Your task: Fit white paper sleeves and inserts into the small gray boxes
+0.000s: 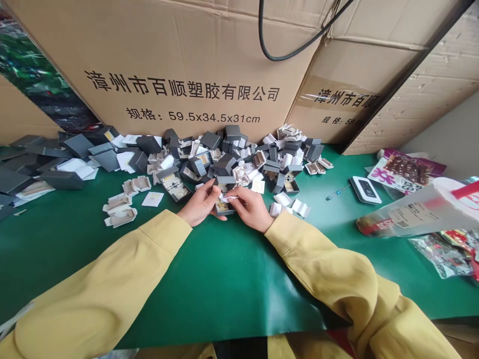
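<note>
My left hand (202,203) is closed round a small dark grey box (223,207), its thumb on top and fingers beneath. My right hand (251,205) pinches a small white piece (229,198) at the box's opening; whether it is paper or a card insert I cannot tell. Close to my left hand lie an open grey box (174,185) with a patterned inside and a white square card (152,199). Several folded pale inserts (120,215) rest further left. Near my right hand are more white inserts (300,208) and another open box (291,182).
A heap of grey boxes (77,146) and inserts runs along the back, against large cardboard cartons (179,60). At right are a small digital device (365,190), a leaning plastic cup (415,214), and snack packets (407,169). A black cable (277,59) hangs above the green table (224,289).
</note>
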Tool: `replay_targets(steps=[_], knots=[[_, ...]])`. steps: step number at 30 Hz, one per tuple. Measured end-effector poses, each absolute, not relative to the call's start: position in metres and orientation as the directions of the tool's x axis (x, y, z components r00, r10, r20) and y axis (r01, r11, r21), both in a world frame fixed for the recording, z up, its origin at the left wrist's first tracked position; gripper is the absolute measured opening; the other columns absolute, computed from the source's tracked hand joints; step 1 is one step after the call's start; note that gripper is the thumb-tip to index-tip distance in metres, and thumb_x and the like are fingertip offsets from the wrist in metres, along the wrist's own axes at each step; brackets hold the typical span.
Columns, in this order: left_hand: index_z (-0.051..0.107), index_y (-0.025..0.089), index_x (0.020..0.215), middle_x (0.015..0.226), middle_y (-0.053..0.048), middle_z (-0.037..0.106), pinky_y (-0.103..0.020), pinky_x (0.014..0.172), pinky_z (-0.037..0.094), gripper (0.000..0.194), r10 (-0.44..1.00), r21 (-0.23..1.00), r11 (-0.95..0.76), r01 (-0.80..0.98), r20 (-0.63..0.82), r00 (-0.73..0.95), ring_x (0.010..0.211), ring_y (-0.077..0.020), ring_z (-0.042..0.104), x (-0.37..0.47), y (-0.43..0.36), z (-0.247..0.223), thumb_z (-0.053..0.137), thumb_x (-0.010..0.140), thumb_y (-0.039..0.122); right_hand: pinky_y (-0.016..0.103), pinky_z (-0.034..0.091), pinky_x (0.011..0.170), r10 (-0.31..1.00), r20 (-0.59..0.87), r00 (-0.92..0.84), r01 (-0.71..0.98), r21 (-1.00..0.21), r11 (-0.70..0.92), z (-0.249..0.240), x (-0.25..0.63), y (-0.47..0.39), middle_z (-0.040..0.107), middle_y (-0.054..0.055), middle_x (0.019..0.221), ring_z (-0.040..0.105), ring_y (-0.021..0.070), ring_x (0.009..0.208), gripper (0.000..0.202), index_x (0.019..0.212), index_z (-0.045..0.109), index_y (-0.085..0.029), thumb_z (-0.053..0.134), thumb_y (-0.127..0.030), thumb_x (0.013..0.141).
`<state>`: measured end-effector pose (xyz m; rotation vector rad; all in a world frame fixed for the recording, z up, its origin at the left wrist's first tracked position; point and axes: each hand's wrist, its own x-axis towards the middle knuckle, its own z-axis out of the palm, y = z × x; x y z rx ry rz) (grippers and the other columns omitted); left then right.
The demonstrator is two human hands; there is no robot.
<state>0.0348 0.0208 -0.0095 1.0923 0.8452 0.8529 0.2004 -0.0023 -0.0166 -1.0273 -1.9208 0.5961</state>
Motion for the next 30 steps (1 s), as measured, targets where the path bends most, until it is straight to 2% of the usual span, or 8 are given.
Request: replay_targets(steps=[5, 8, 13, 17, 20, 27, 30], knots=[[0.051, 0.019, 0.090, 0.074, 0.001, 0.054, -0.026, 0.044, 0.056, 0.053, 0.908, 0.957, 0.245, -0.155, -0.171, 0.381, 0.062, -0.0142, 0.059, 0.036, 0.023, -0.012, 0.063, 0.062, 0.062, 0.026, 0.047, 0.069, 0.841, 0.440, -0.317, 0.373, -0.757, 0.536, -0.018, 0.201, 0.005, 0.063, 0.003, 0.083, 0.057, 0.0132, 0.073, 0.028, 0.092, 0.060, -0.017, 0.037, -0.034, 0.091], [0.048, 0.019, 0.085, 0.072, 0.002, 0.052, -0.027, 0.047, 0.057, 0.047, 0.911, 0.959, 0.244, -0.147, -0.174, 0.373, 0.062, -0.0123, 0.058, 0.037, 0.023, -0.010, 0.061, 0.066, 0.060, 0.027, 0.047, 0.073, 0.827, 0.439, -0.351, 0.339, -0.764, 0.549, -0.018, 0.205, 0.008, 0.065, 0.005, 0.090, 0.059, 0.0139, 0.079, 0.030, 0.096, 0.060, -0.017, 0.035, -0.032, 0.092], [0.049, 0.021, 0.103, 0.083, 0.000, 0.054, -0.030, 0.048, 0.058, 0.047, 0.886, 0.965, 0.251, -0.076, -0.198, 0.419, 0.066, -0.0132, 0.058, 0.037, 0.022, -0.006, 0.056, 0.074, 0.057, 0.027, 0.046, 0.079, 0.771, 0.512, -0.379, 0.461, -0.618, 0.637, -0.021, 0.205, 0.010, 0.066, 0.007, 0.096, 0.060, 0.0157, 0.088, 0.026, 0.102, 0.060, -0.017, 0.039, -0.028, 0.091], [0.047, 0.023, 0.113, 0.102, -0.006, 0.056, -0.028, 0.047, 0.057, 0.046, 0.877, 0.969, 0.241, -0.056, -0.193, 0.440, 0.076, -0.0180, 0.061, 0.037, 0.021, -0.007, 0.055, 0.077, 0.052, 0.024, 0.045, 0.069, 0.789, 0.532, -0.307, 0.606, -0.530, 0.593, -0.029, 0.203, 0.012, 0.067, 0.004, 0.090, 0.061, 0.0142, 0.077, 0.024, 0.098, 0.062, -0.020, 0.045, -0.034, 0.089], [0.047, 0.025, 0.116, 0.110, -0.007, 0.055, -0.029, 0.048, 0.057, 0.048, 0.865, 0.971, 0.232, -0.060, -0.177, 0.470, 0.080, -0.0205, 0.061, 0.037, 0.021, -0.008, 0.056, 0.077, 0.051, 0.022, 0.042, 0.063, 0.797, 0.529, -0.293, 0.666, -0.485, 0.567, -0.032, 0.202, 0.015, 0.067, 0.002, 0.081, 0.060, 0.0125, 0.069, 0.023, 0.092, 0.064, -0.021, 0.048, -0.037, 0.088], [0.046, 0.027, 0.115, 0.106, -0.005, 0.055, -0.034, 0.056, 0.057, 0.044, 0.844, 0.958, 0.262, -0.116, -0.170, 0.508, 0.077, -0.0178, 0.060, 0.036, 0.022, -0.010, 0.056, 0.078, 0.050, 0.021, 0.040, 0.062, 0.756, 0.539, -0.370, 0.648, -0.434, 0.626, -0.027, 0.205, 0.015, 0.067, 0.002, 0.082, 0.060, 0.0120, 0.071, 0.022, 0.094, 0.062, -0.019, 0.042, -0.030, 0.091], [0.046, 0.030, 0.114, 0.104, -0.002, 0.054, -0.036, 0.060, 0.057, 0.038, 0.829, 0.940, 0.301, -0.159, -0.176, 0.531, 0.078, -0.0166, 0.059, 0.034, 0.024, -0.010, 0.058, 0.079, 0.041, 0.021, 0.039, 0.061, 0.741, 0.541, -0.398, 0.651, -0.403, 0.644, -0.026, 0.205, 0.013, 0.065, 0.003, 0.081, 0.059, 0.0119, 0.071, 0.023, 0.093, 0.059, -0.019, 0.039, -0.029, 0.093]])
